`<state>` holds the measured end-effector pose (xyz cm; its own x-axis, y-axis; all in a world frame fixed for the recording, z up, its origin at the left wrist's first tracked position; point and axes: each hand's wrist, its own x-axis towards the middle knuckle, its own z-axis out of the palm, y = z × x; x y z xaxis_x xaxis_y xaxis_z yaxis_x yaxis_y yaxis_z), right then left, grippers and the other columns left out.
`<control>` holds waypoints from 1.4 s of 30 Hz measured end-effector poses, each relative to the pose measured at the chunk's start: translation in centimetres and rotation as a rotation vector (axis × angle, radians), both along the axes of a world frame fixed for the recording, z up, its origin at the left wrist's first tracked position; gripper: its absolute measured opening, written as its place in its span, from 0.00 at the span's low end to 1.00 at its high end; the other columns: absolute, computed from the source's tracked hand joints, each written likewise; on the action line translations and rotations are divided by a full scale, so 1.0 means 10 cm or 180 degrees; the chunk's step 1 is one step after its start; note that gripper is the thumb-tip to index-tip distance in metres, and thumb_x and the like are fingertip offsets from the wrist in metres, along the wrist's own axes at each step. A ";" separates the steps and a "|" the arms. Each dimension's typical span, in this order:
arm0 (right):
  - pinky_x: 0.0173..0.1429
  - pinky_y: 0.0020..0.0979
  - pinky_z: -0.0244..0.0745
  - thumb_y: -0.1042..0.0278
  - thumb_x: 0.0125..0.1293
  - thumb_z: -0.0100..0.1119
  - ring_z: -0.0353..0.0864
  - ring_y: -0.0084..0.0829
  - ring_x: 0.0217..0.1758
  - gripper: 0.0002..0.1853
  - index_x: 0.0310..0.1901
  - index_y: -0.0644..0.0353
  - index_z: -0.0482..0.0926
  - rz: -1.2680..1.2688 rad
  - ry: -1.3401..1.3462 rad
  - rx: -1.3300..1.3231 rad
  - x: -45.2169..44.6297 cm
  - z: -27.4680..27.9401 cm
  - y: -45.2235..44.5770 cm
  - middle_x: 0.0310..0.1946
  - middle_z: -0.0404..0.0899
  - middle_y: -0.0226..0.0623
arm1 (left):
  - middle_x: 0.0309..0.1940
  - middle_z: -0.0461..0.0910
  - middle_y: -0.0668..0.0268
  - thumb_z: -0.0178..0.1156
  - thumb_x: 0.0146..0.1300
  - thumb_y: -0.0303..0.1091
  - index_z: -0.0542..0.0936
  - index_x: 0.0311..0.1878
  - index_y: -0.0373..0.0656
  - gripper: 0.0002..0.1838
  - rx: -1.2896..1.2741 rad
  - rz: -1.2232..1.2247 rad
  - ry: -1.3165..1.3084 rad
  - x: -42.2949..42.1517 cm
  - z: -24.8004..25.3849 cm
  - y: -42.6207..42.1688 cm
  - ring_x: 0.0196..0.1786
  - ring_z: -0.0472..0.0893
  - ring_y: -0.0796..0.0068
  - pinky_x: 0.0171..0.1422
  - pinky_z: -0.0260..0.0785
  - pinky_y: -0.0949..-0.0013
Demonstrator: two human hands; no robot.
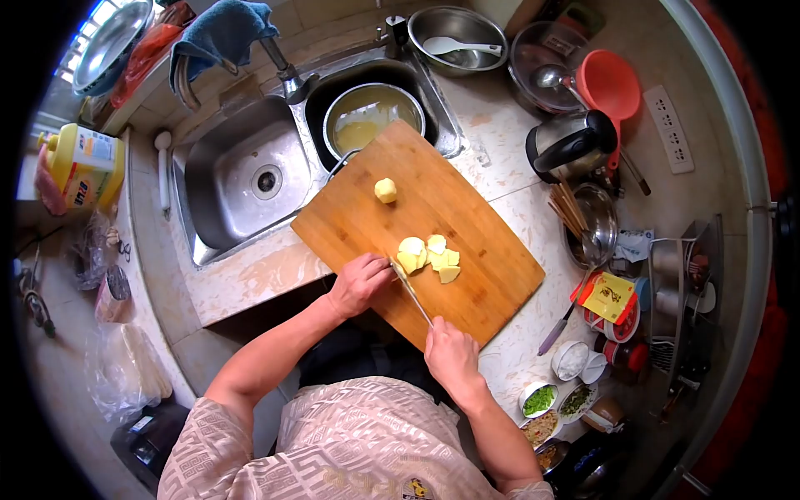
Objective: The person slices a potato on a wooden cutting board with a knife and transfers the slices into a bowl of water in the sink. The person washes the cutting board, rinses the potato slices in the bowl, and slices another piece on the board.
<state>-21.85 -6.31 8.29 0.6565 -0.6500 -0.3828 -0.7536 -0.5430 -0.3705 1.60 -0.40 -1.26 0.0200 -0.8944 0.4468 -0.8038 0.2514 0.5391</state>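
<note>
My right hand (452, 354) grips the handle of a knife (413, 297), its narrow blade slanting up and left over the wooden cutting board (492, 250). Close to the blade's far end is my left hand (363, 284), fingers bent together; what they hold, if anything, is hidden. Just beyond the blade, pale yellow slices that look like peeled potato (412, 254) lie in a small pile. More slices (445, 258) are spread beside them to the right. A whole peeled piece, rounded and yellow (385, 191), rests farther up the board.
The board's far corner overlaps the sink, where a metal basin (372, 121) holds cloudy liquid. Left of it is the other sink bowl (250, 167). On the right stand a kettle (573, 143), a seasoning packet (608, 296) and small bowls, one with chopped greens (539, 401).
</note>
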 end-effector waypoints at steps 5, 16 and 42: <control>0.35 0.55 0.81 0.68 0.73 0.55 0.86 0.56 0.29 0.08 0.36 0.61 0.75 -0.0006 -0.0083 0.0006 -0.02 -0.10 -0.05 0.29 0.83 0.49 | 0.43 0.82 0.55 0.70 0.53 0.22 0.83 0.44 0.36 0.14 0.0002 -0.0016 0.0045 0.02 0.02 0.00 0.42 0.83 0.55 0.44 0.79 0.59; 0.34 0.54 0.81 0.68 0.73 0.55 0.86 0.56 0.30 0.07 0.37 0.61 0.76 0.0023 0.0045 -0.0019 0.05 -0.17 -0.07 0.29 0.84 0.50 | 0.42 0.82 0.56 0.71 0.51 0.22 0.83 0.43 0.36 0.14 -0.0067 0.0023 -0.0011 -0.01 0.00 0.00 0.41 0.83 0.56 0.43 0.79 0.60; 0.33 0.52 0.81 0.68 0.73 0.56 0.86 0.54 0.28 0.08 0.35 0.60 0.74 0.0062 -0.0060 -0.0113 -0.01 0.12 0.04 0.28 0.83 0.48 | 0.42 0.82 0.56 0.70 0.53 0.21 0.82 0.44 0.36 0.14 0.0004 -0.0018 0.0090 0.02 0.00 0.02 0.42 0.83 0.55 0.44 0.78 0.59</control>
